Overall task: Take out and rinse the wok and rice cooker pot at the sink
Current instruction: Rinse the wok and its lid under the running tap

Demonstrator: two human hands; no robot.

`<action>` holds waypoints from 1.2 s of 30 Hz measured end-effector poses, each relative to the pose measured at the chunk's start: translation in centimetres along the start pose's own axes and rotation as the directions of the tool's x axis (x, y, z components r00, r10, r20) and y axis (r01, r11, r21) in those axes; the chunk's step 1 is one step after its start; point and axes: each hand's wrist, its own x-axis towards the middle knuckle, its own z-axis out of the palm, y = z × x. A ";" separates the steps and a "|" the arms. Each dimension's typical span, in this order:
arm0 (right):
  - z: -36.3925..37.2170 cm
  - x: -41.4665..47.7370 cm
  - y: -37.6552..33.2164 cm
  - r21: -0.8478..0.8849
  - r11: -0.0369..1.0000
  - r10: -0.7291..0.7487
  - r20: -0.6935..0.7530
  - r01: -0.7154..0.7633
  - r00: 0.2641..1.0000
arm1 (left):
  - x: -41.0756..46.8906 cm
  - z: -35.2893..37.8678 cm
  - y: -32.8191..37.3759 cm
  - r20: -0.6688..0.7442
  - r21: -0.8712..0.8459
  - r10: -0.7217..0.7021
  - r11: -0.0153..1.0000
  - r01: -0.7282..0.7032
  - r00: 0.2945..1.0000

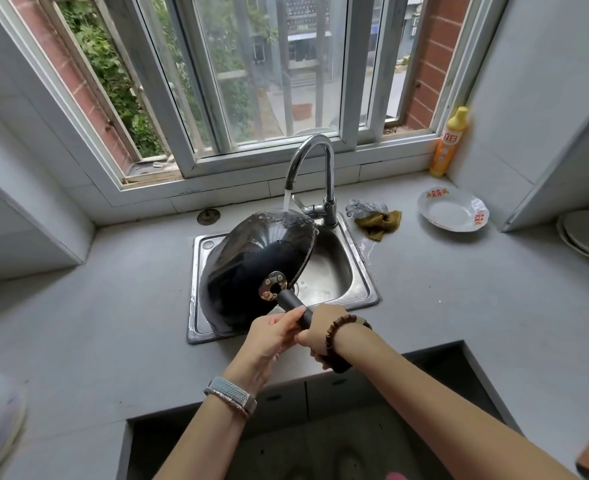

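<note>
A black wok (251, 261) is tipped on its side over the steel sink (362, 271), its dark outer bottom facing me. Water runs from the chrome faucet (315, 161) onto the wok's upper rim. Both hands hold the wok's dark handle (295, 306) at the sink's front edge. My left hand (272, 336) grips it from the left. My right hand (320, 330), with a bead bracelet on its wrist, grips it from the right and lower down. No rice cooker pot is in view.
A yellow dish soap bottle (447, 143) stands at the window corner. A steel scourer and brown cloth (374, 216) lie right of the faucet, then a white plate (452, 209). More plates (587, 237) sit far right. A sink strainer (208, 216) lies behind the sink.
</note>
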 end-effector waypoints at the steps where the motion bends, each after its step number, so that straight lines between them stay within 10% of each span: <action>1: 0.1 0.0 0.1 0.012 1.000 -0.002 -0.004 0.002 1.000 | 0.0 0.0 -0.1 0.000 0.006 0.002 1.000 -0.002 1.000; 36: 4.0 2.4 8.3 0.458 0.882 0.085 0.082 -0.113 0.993 | 2.6 1.4 -6.9 0.046 0.279 -0.119 0.955 0.102 0.992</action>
